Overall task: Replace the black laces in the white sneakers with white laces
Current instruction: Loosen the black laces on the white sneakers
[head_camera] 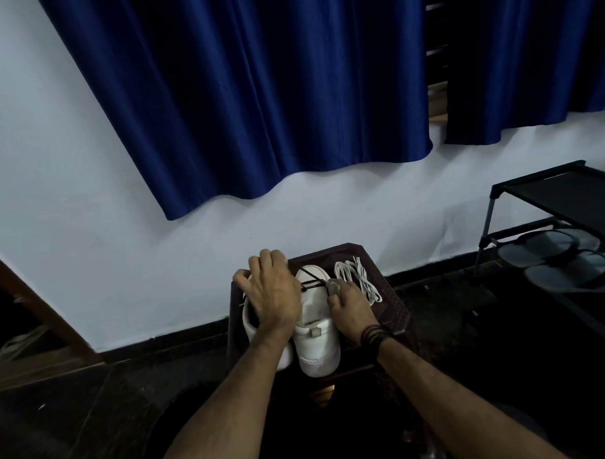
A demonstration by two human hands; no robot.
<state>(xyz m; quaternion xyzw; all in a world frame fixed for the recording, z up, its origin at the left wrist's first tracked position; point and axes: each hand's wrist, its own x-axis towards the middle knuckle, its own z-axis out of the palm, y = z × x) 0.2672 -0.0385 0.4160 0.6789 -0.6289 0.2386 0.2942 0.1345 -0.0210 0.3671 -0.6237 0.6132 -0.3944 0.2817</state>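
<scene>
Dark stool point(396, 315) by the white wall carries both white sneakers point(317, 345), white laces point(359, 279) just beside; my left hand point(272, 295) clasps the left shoe, right hand point(348, 305) pinches the limp black lace point(311, 283); I'd grip near its eyelets.

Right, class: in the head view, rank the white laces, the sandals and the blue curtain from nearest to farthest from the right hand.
From the right hand:
1. White laces, just beyond its fingers, on the stool.
2. Sandals, off right on the rack.
3. Blue curtain, up on the wall.
</scene>
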